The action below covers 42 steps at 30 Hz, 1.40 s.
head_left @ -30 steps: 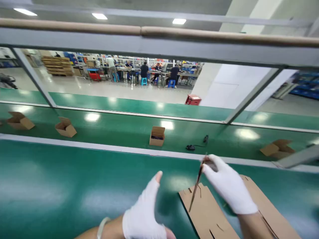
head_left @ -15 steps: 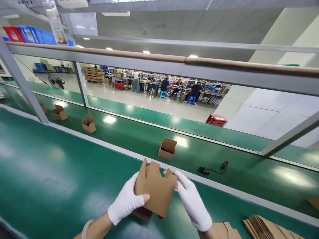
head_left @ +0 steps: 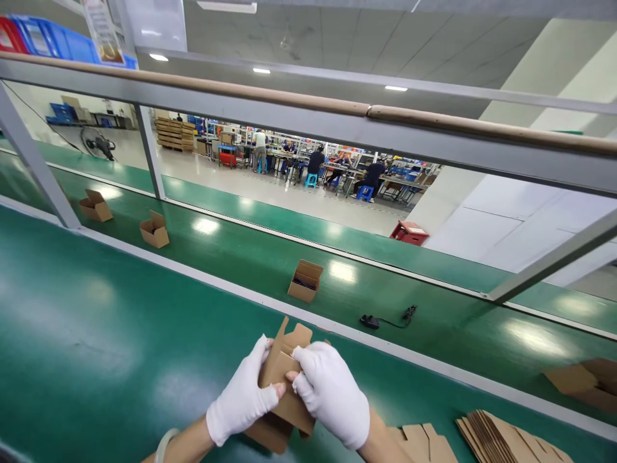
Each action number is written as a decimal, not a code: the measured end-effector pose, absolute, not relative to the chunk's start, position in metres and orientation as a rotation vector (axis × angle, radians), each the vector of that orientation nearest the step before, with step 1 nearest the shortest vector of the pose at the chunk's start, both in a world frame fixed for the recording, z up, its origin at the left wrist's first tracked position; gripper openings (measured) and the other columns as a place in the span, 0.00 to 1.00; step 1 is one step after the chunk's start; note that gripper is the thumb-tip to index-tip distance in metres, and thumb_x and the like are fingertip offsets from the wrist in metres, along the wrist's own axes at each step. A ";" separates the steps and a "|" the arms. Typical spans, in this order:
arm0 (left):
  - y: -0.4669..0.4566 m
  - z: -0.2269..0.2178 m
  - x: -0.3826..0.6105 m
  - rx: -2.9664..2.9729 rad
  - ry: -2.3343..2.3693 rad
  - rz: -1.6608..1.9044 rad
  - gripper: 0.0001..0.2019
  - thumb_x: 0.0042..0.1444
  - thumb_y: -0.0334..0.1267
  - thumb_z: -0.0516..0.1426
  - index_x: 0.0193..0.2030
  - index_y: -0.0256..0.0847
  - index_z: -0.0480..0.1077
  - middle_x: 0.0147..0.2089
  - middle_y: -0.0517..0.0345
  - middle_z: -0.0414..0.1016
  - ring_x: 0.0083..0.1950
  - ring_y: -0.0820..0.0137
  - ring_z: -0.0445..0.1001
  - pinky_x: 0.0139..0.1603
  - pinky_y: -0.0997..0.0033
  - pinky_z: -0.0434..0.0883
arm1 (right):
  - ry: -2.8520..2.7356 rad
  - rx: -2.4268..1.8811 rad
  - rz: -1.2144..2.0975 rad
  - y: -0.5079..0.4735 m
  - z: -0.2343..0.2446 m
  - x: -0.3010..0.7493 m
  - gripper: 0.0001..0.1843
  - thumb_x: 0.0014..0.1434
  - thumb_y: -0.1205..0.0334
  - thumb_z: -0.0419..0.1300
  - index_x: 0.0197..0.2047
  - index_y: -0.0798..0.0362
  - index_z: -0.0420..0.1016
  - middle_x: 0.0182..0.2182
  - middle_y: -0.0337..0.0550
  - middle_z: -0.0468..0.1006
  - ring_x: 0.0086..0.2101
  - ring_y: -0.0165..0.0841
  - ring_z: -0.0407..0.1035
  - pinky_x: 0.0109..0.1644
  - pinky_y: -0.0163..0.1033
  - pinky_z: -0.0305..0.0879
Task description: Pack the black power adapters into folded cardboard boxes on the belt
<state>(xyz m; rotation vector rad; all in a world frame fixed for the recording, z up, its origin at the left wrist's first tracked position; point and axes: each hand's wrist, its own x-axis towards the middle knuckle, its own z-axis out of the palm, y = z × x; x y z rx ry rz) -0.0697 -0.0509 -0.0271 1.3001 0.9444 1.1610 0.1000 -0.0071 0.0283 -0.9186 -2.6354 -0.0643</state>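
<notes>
A partly folded brown cardboard box (head_left: pixel 278 374) is held over the near green work surface. My left hand (head_left: pixel 245 391), in a white glove with the thumb tip bare, grips its left side. Across its right side lies my right hand (head_left: pixel 332 392), gloved the same way, with fingers closed on a cardboard flap near the top. The lower part of the box tilts toward me, and upright flaps stick up at its far end. Much of the right side is hidden behind my right hand.
Beyond a pale rail, a green belt carries open boxes (head_left: pixel 305 281), one with a dark cable inside, and a black adapter with cord (head_left: pixel 370 321). Flat cardboard blanks (head_left: pixel 506 437) are stacked at lower right. A metal frame (head_left: pixel 337 106) crosses ahead; people sit farther back.
My right hand has moved left and inward over the box, folding a flap down. The boxes and adapter on the belt appear farther left, and another open box shows at right.
</notes>
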 end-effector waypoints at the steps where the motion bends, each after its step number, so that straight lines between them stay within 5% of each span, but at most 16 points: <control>1: -0.051 -0.027 -0.070 1.328 0.936 1.134 0.39 0.50 0.48 0.59 0.64 0.42 0.45 0.61 0.45 0.61 0.59 0.58 0.65 0.60 0.58 0.62 | -2.611 -0.946 -0.037 -0.009 0.022 0.100 0.09 0.60 0.62 0.49 0.30 0.52 0.66 0.21 0.40 0.70 0.25 0.34 0.62 0.33 0.38 0.56; 3: -0.051 -0.026 -0.073 1.421 0.934 1.054 0.41 0.50 0.46 0.58 0.66 0.44 0.40 0.63 0.47 0.57 0.61 0.59 0.61 0.62 0.58 0.59 | -2.563 -0.981 0.021 -0.013 0.014 0.102 0.09 0.59 0.62 0.49 0.30 0.52 0.67 0.21 0.41 0.69 0.24 0.34 0.62 0.30 0.38 0.55; 5: -0.048 -0.022 -0.075 1.558 0.972 0.961 0.36 0.49 0.46 0.59 0.63 0.44 0.49 0.60 0.49 0.61 0.58 0.59 0.63 0.60 0.58 0.61 | -2.520 -0.941 0.123 -0.016 0.009 0.107 0.10 0.59 0.62 0.49 0.30 0.51 0.69 0.21 0.41 0.70 0.25 0.35 0.64 0.31 0.39 0.58; 7: -0.046 -0.017 -0.077 1.702 1.039 0.919 0.25 0.47 0.47 0.59 0.51 0.41 0.61 0.50 0.52 0.66 0.49 0.61 0.68 0.52 0.60 0.66 | -2.414 -0.860 0.241 -0.016 0.006 0.113 0.11 0.59 0.62 0.48 0.35 0.49 0.72 0.25 0.43 0.73 0.31 0.37 0.67 0.38 0.43 0.62; 10: -0.046 -0.013 -0.075 1.857 1.124 0.929 0.16 0.46 0.47 0.58 0.38 0.40 0.62 0.42 0.54 0.65 0.40 0.65 0.67 0.42 0.63 0.68 | -1.990 -0.961 0.392 -0.014 0.003 0.126 0.15 0.61 0.61 0.47 0.46 0.46 0.71 0.40 0.47 0.76 0.45 0.41 0.68 0.53 0.52 0.59; 16: -0.048 -0.009 -0.065 2.009 1.017 0.965 0.14 0.47 0.41 0.56 0.37 0.42 0.57 0.55 0.48 0.61 0.48 0.63 0.68 0.47 0.61 0.67 | -1.295 -0.962 1.694 -0.012 0.004 0.138 0.29 0.56 0.44 0.56 0.58 0.48 0.64 0.57 0.49 0.67 0.56 0.42 0.61 0.59 0.50 0.56; 20: -0.048 -0.008 -0.062 2.023 0.989 0.930 0.12 0.49 0.42 0.55 0.36 0.42 0.57 0.60 0.46 0.58 0.53 0.59 0.66 0.50 0.60 0.65 | -1.109 -0.786 2.034 -0.016 -0.006 0.130 0.38 0.43 0.52 0.69 0.57 0.49 0.64 0.54 0.47 0.69 0.54 0.44 0.62 0.59 0.49 0.56; 23: -0.050 -0.009 -0.063 2.027 1.028 0.888 0.11 0.50 0.43 0.55 0.36 0.42 0.57 0.60 0.46 0.60 0.54 0.58 0.66 0.52 0.58 0.64 | -1.140 -0.806 2.085 -0.017 -0.017 0.129 0.44 0.36 0.58 0.72 0.58 0.48 0.62 0.51 0.46 0.71 0.51 0.43 0.66 0.56 0.49 0.58; 27: -0.053 -0.008 -0.066 2.029 0.920 0.926 0.13 0.51 0.46 0.55 0.39 0.42 0.58 0.48 0.50 0.68 0.45 0.64 0.69 0.47 0.64 0.66 | -1.275 -0.770 2.184 -0.012 -0.010 0.139 0.43 0.35 0.57 0.71 0.56 0.48 0.64 0.51 0.46 0.71 0.51 0.41 0.65 0.56 0.48 0.56; 32: -0.055 -0.007 -0.066 2.120 0.834 0.942 0.13 0.52 0.45 0.55 0.42 0.43 0.61 0.41 0.55 0.70 0.40 0.67 0.68 0.43 0.67 0.65 | -1.804 -0.833 2.151 0.002 0.025 0.143 0.25 0.44 0.51 0.66 0.45 0.52 0.73 0.40 0.42 0.75 0.44 0.38 0.67 0.46 0.40 0.62; 36: -0.057 -0.006 -0.065 2.156 0.791 0.877 0.14 0.52 0.44 0.56 0.43 0.43 0.62 0.41 0.55 0.71 0.40 0.67 0.70 0.43 0.68 0.65 | -2.233 -0.913 1.931 0.000 0.038 0.134 0.09 0.47 0.59 0.62 0.32 0.53 0.74 0.26 0.33 0.73 0.30 0.30 0.65 0.34 0.32 0.60; 42: -0.055 -0.014 -0.056 2.216 0.804 0.864 0.13 0.52 0.41 0.55 0.44 0.41 0.62 0.40 0.54 0.71 0.38 0.66 0.70 0.41 0.66 0.66 | -2.540 -1.332 1.167 -0.017 0.031 0.128 0.03 0.46 0.66 0.57 0.27 0.50 0.70 0.22 0.33 0.72 0.23 0.28 0.62 0.28 0.32 0.55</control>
